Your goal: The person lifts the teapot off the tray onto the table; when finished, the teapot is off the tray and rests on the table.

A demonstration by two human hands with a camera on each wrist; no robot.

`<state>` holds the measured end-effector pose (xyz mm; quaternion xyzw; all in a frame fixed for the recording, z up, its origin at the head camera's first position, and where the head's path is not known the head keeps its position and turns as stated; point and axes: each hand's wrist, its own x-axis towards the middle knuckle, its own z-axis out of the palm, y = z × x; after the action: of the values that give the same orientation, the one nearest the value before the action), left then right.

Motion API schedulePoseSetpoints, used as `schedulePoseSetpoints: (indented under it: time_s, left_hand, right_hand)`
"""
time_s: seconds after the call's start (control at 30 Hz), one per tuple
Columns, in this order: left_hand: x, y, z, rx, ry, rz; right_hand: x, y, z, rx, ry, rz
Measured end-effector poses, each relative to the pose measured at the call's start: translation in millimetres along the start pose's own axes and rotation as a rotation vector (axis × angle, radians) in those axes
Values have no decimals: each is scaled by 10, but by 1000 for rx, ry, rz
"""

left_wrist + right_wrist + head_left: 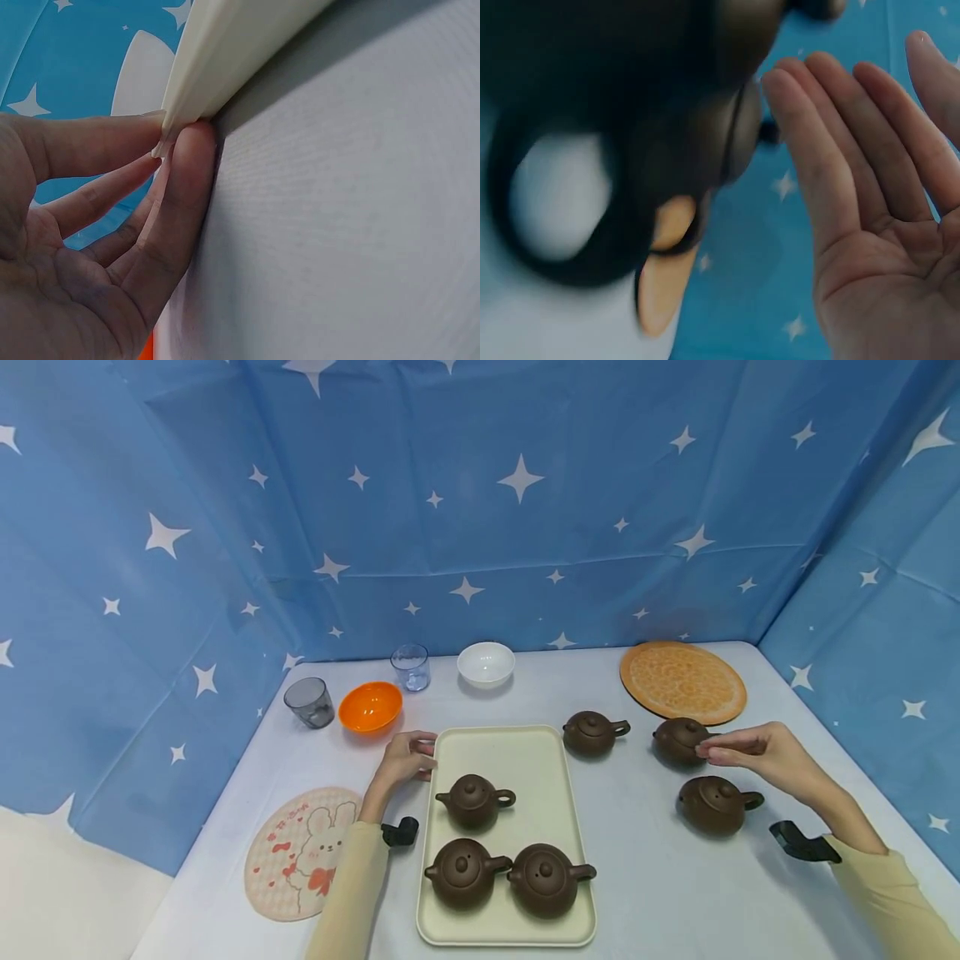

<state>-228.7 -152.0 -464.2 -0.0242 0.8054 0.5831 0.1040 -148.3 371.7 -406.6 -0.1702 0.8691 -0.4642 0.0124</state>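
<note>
My left hand (406, 758) pinches the left rim of a cream rectangular tray (498, 747). In the left wrist view, the thumb and a finger lie on either side of the tray's edge (225, 60). Three dark brown teapots stand on the tray: one in the middle (472, 802), one at the front left (462, 875), one at the front right (546, 882). My right hand (765, 760), fingers extended and thumb apart, hovers by the handle side of a brown teapot (678, 741). The right wrist view shows nothing between its fingers; a blurred teapot fills the left there.
Nearby are two more brown teapots (590, 732) (714, 806) and a round orange mat (682, 682). Behind the tray stand a white bowl (486, 665), an orange bowl (371, 707), a clear blue glass (411, 668) and a grey glass (310, 702). A rabbit mat (300, 856) lies left.
</note>
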Motion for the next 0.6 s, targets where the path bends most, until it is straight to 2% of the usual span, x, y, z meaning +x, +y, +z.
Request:
schedulePoseSetpoints:
  time_s: [0.17,0.27,0.4,0.6]
  left_hand:
    - [-3,-9,2,0,2,-3]
    - [-2,-16,1,-7,-1,-9]
    - [1,-11,9,-6,-5,-9]
    - [-6,7,14,2,4,-7]
  right_hand:
    - [300,-166,270,85,-80,-61]
    - [459,-241,490,73,-111,-98]
    - [632,-381,804,63,-158,-92]
    - [860,-619,1274,67,-239,-159]
